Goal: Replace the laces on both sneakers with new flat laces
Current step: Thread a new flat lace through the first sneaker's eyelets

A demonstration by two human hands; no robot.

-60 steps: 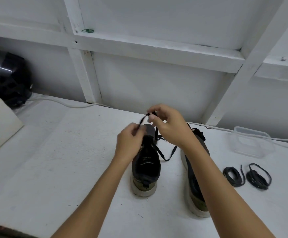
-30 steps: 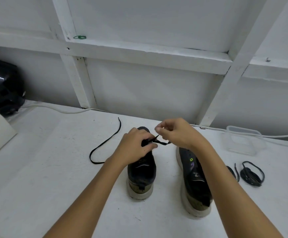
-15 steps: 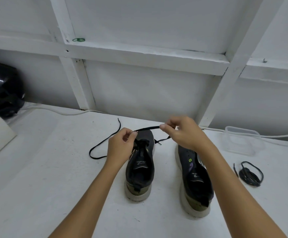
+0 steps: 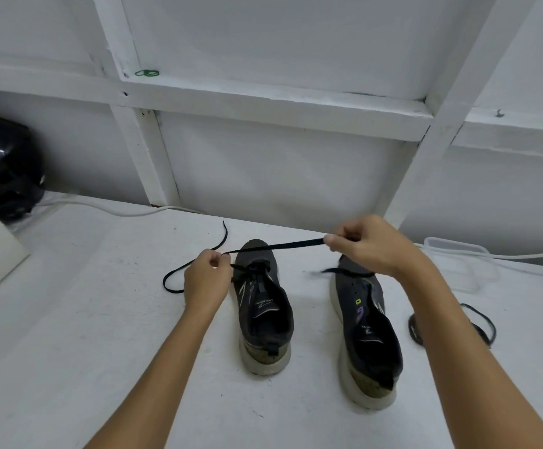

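Both hands have a closed pinch grip on one black flat lace (image 4: 276,246): the left hand (image 4: 207,278) pinches it just beside the toe end of the left sneaker (image 4: 263,306), and the right hand (image 4: 370,246) pinches it between thumb and curled fingers above the toe of the right sneaker (image 4: 365,332), so the stretch between them hangs taut and level over the left shoe. Only the head view is given. Compared with half a second ago, the hands have drawn further apart and the span of lace between them has lengthened; two seconds ago they worked close together over the eyelets. That suggests the lace is being pulled through the left sneaker's eyelets, though whether it is going in or coming out cannot be told. One tail loops on the bench (image 4: 69,319) left of the left hand; another blurred stretch trails under the right wrist. The right sneaker's eyelets look empty. A coiled black lace (image 4: 482,322) lies on the bench to the right, partly hidden by the forearm, near a clear plastic container (image 4: 458,254).
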